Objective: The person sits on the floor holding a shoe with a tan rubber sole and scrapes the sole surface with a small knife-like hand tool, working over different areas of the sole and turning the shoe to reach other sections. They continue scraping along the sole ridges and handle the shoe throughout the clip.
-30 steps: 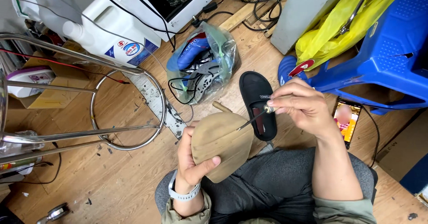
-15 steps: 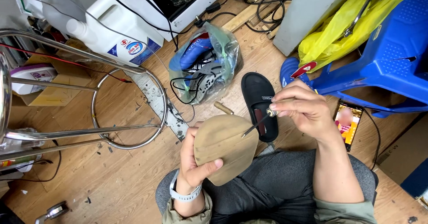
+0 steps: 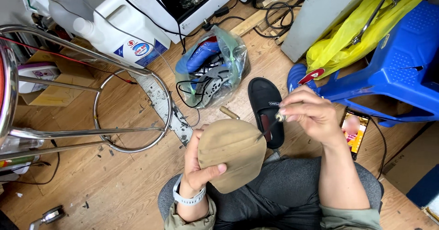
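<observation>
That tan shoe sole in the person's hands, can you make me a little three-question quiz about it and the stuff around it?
1. True or false: the left hand holds the tan shoe sole.
2. What does the right hand pinch? A) a thin awl-like tool B) a phone C) a bottle
3. Fill in: on the wooden floor beyond the sole lies a black ____.

Key: 1 true; 2 A; 3 slipper.
</observation>
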